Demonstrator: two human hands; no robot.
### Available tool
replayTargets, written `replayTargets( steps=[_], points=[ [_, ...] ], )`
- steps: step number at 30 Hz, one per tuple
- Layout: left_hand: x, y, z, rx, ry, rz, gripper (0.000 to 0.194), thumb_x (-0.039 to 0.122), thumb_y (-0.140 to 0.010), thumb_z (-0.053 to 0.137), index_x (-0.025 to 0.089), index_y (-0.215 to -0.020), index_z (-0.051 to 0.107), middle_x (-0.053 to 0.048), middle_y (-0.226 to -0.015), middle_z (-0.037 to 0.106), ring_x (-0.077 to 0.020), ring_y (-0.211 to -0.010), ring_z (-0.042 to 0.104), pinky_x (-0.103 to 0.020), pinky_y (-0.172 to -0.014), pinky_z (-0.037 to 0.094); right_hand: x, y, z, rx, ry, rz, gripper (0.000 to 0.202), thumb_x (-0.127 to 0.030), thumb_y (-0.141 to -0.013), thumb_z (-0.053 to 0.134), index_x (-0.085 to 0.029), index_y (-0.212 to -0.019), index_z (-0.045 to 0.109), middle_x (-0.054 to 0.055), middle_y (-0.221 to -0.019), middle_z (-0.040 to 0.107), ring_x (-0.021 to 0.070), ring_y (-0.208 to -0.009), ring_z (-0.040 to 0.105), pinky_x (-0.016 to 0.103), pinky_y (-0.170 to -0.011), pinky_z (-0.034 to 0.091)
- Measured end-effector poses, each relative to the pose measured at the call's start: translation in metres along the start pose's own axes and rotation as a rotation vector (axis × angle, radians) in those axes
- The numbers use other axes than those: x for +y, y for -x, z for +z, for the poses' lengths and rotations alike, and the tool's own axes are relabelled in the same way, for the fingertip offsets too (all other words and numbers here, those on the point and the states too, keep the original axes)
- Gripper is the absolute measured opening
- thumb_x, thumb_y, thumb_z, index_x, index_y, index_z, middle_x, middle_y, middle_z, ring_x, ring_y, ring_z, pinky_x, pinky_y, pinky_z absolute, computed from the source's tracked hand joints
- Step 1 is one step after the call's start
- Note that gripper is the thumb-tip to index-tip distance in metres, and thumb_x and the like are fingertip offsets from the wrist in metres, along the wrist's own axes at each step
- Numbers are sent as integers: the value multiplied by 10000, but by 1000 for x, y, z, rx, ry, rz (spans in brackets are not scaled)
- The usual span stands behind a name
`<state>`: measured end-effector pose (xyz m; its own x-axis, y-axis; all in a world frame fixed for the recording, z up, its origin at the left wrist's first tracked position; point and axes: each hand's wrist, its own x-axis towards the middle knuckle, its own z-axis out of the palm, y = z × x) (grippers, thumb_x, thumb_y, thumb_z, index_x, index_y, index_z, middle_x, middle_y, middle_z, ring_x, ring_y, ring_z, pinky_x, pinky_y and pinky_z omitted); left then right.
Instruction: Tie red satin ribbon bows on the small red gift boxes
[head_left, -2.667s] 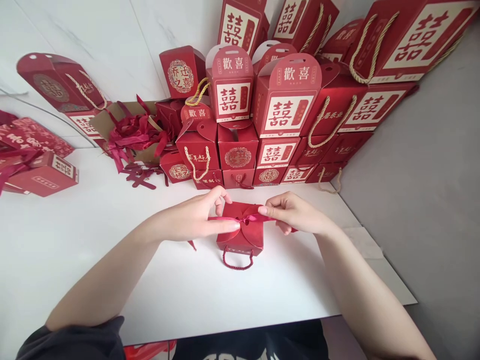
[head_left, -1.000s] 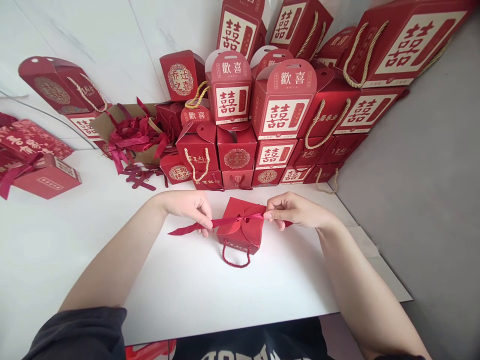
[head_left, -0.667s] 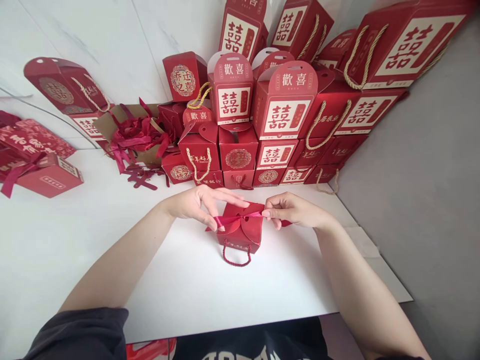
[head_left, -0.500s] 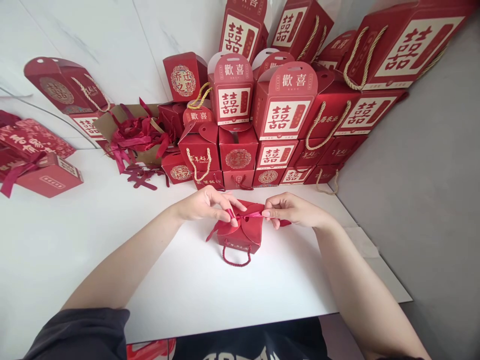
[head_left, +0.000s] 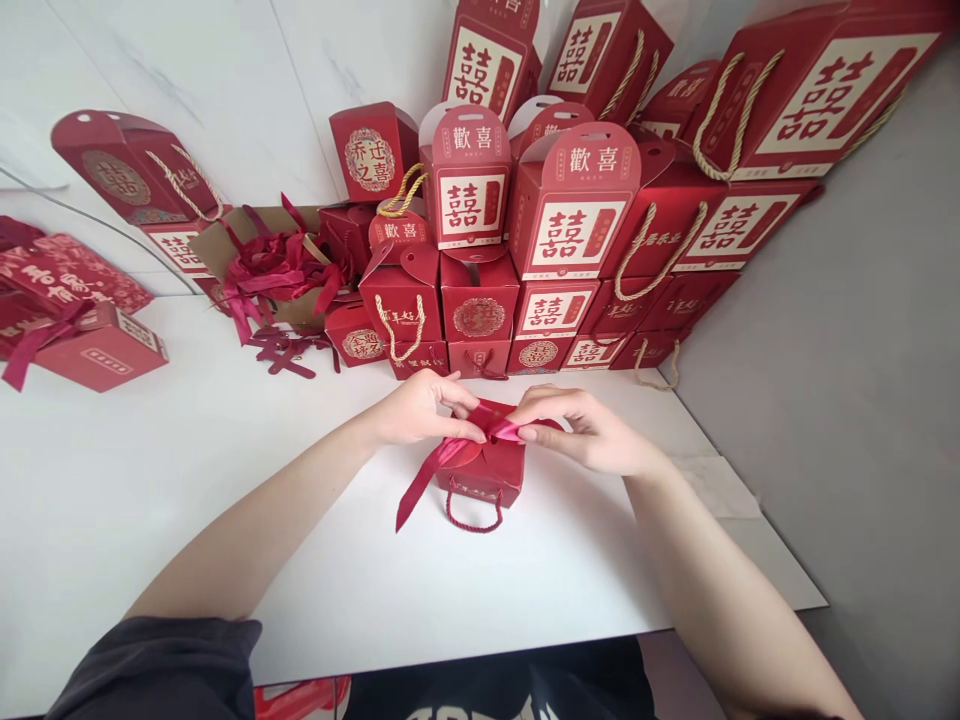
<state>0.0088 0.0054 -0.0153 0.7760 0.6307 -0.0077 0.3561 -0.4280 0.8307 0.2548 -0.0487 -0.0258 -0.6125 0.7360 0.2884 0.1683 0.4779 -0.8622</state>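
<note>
A small red gift box (head_left: pixel 487 482) with a dark red rope handle (head_left: pixel 474 526) stands on the white table. A shiny crimson ribbon (head_left: pixel 429 477) lies across its folded top, one tail hanging over the left side onto the table. My left hand (head_left: pixel 424 410) pinches the ribbon at the top's left. From the right, my right hand (head_left: pixel 581 428) grips the ribbon between thumb and fingers, close to the box's middle. The fingers partly cover the ribbon's crossing.
Stacked red boxes (head_left: pixel 480 310) line the back against the wall. An open cardboard box (head_left: pixel 217 240) of loose ribbons sits back left, red cut-out pieces (head_left: pixel 285 352) before it. A ribboned box (head_left: pixel 101 350) stands far left. A grey wall (head_left: pixel 847 400) borders the right.
Both hands have shifted their hold on the ribbon and come closer together over the box. A longer ribbon tail now hangs at the left. The box has stayed in place.
</note>
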Motion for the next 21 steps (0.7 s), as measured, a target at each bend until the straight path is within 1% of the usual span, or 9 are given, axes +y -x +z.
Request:
replayTargets(
  steps=[2, 4, 7, 9, 10, 12, 15, 17, 21],
  points=[
    [1, 0, 0, -13, -20, 16, 238, 384, -766, 744, 186, -893, 784, 60, -644, 679, -92, -647, 602, -462, -1237, 108, 2, -5, 15, 81, 142, -75, 208, -243, -969, 534, -242, -1065, 718, 34, -866, 692, 161, -802, 580, 356, -822, 419],
    [1, 0, 0, -19, -30, 29, 212, 367, -768, 742, 184, -867, 781, 37, -737, 728, -114, -716, 645, -474, -1234, 100, 5, -8, 28, 162, 268, -128, 221, -209, -975, 518, -251, -1087, 703, 23, -877, 698, 158, -801, 584, 389, -898, 379],
    [0, 0, -1, -14, -39, 47, 196, 348, -758, 752, 177, -850, 774, 11, -840, 760, -147, -807, 682, -470, -1232, 111, 5, -10, 40, 250, 446, -129, 224, -196, -975, 511, -237, -1105, 688, 27, -881, 681, 156, -790, 570, 406, -933, 339],
    [0, 1, -2, -13, -37, 56, 194, 346, -754, 755, 176, -847, 768, 5, -863, 765, -160, -839, 693, -460, -1233, 117, 1, -9, 42, 254, 530, -114, 225, -188, -966, 514, -232, -1107, 683, 32, -877, 663, 165, -800, 559, 409, -920, 336],
    [0, 2, -2, -16, -31, 55, 185, 346, -768, 742, 179, -845, 766, 3, -872, 767, -164, -853, 697, -460, -1234, 117, -2, -9, 42, 244, 536, -109, 220, -181, -955, 526, -232, -1106, 678, 30, -874, 655, 169, -810, 559, 408, -919, 337],
    [1, 2, -2, -11, -21, 39, 169, 344, -808, 701, 192, -841, 766, 3, -885, 770, -171, -880, 703, -467, -1231, 122, -6, -9, 40, 238, 458, -95, 199, -180, -935, 550, -226, -1095, 660, 23, -871, 646, 168, -818, 569, 391, -909, 362],
    [4, 3, 0, 12, -52, 37, 167, 337, -849, 655, 216, -826, 769, 17, -871, 771, -159, -895, 698, -465, -1229, 125, -5, -9, 35, 336, 315, -27, 118, -241, -943, 556, -213, -1024, 638, 24, -880, 648, 164, -809, 578, 348, -840, 414],
    [6, 3, 2, 22, -100, 51, 178, 342, -860, 644, 222, -802, 762, 33, -832, 765, -138, -857, 689, -460, -1229, 120, -2, -10, 36, 397, 319, 14, 108, -282, -944, 565, -214, -925, 647, 25, -869, 658, 171, -808, 574, 344, -815, 419],
    [10, 5, 5, 38, -152, 47, 183, 353, -858, 645, 212, -781, 731, 51, -792, 744, -111, -762, 671, -489, -1225, 109, 4, -13, 40, 405, 328, 23, 147, -257, -935, 582, -215, -811, 648, 10, -812, 667, 163, -777, 574, 341, -819, 416]
  ],
)
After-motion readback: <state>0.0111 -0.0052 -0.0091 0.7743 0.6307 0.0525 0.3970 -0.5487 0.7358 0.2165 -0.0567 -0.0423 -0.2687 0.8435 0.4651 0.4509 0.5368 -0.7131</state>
